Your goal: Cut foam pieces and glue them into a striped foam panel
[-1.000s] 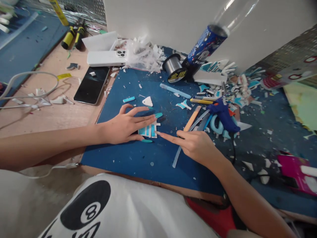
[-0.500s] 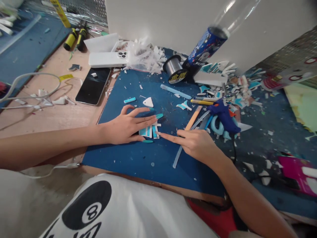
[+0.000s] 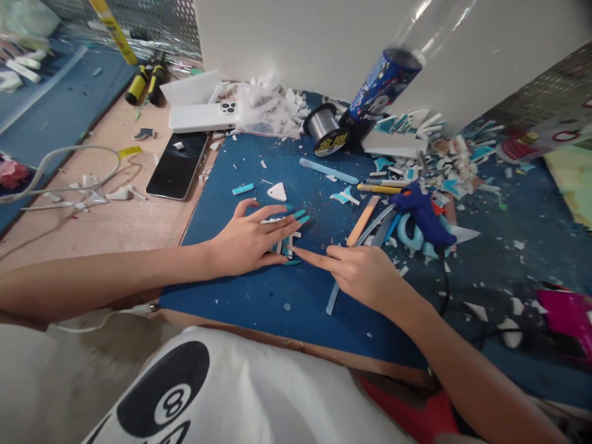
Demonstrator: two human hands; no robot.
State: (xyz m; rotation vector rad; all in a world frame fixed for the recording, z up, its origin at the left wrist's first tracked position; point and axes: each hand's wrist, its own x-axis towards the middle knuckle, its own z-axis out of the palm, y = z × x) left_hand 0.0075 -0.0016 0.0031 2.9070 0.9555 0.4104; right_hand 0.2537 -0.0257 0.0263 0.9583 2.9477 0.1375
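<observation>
On the blue cutting mat lies a small flat piece made of white and light-blue strips. My left hand rests over it with spread fingers, which hide much of the piece. The long teal nails reach past its far side. From the right, my right hand touches the piece's edge with a stretched index fingertip. Its other fingers are curled, and nothing shows in them. Just beyond my left hand are a white triangular piece and a short blue strip.
To the right lie a blue glue gun, an orange stick and heaped scraps. A wire spool stands behind, beside a blue printed tube. At left are a black phone and yellow-handled pliers.
My left hand has slid slightly right and covers more of the strip piece. My right index fingertip stays at the piece's edge. The camera view has shifted a little.
</observation>
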